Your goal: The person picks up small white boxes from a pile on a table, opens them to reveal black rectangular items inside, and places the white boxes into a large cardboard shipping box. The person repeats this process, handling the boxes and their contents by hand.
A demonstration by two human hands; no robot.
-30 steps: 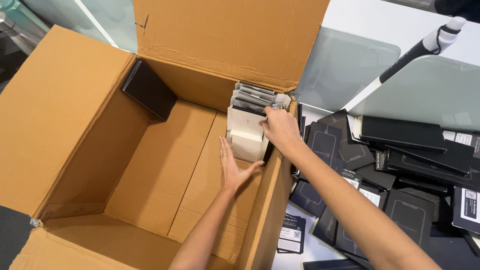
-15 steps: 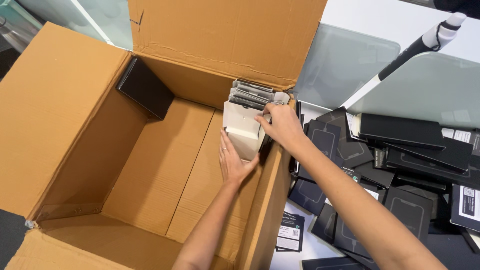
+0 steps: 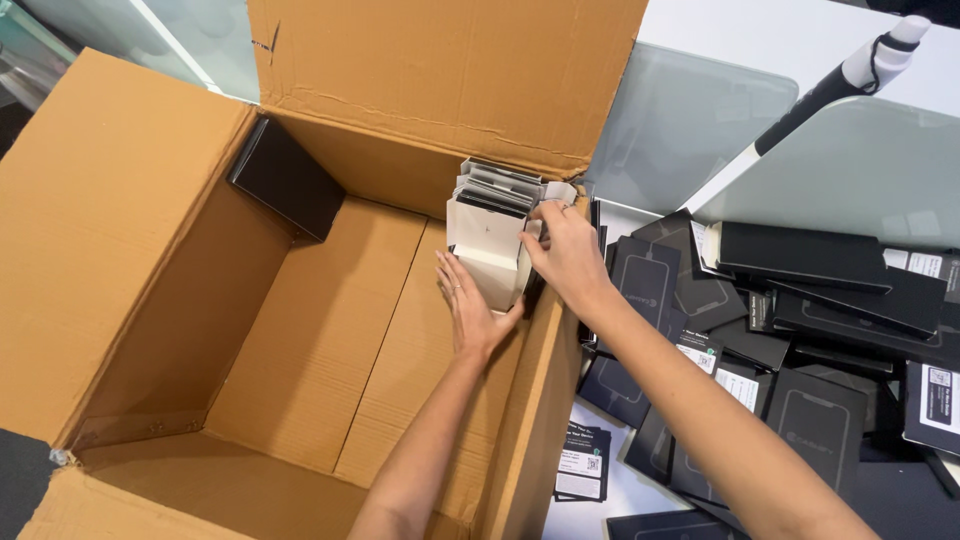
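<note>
White counter [image 3: 760,40] is being shown at the top right, with a big brown box [image 3: 130,250] standing open beside it. Inside the box, a row of thin packs [image 3: 490,235] is being kept upright in the far right corner. The row is being pressed by the left hand [image 3: 470,310], laid flat and open against its front. The right hand [image 3: 565,250] is being curled over the top of the packs, and it has been moved a little closer since a moment ago. So the row is being squeezed tidy. More black packs [image 3: 810,300] are being left in a heap outside.
</note>
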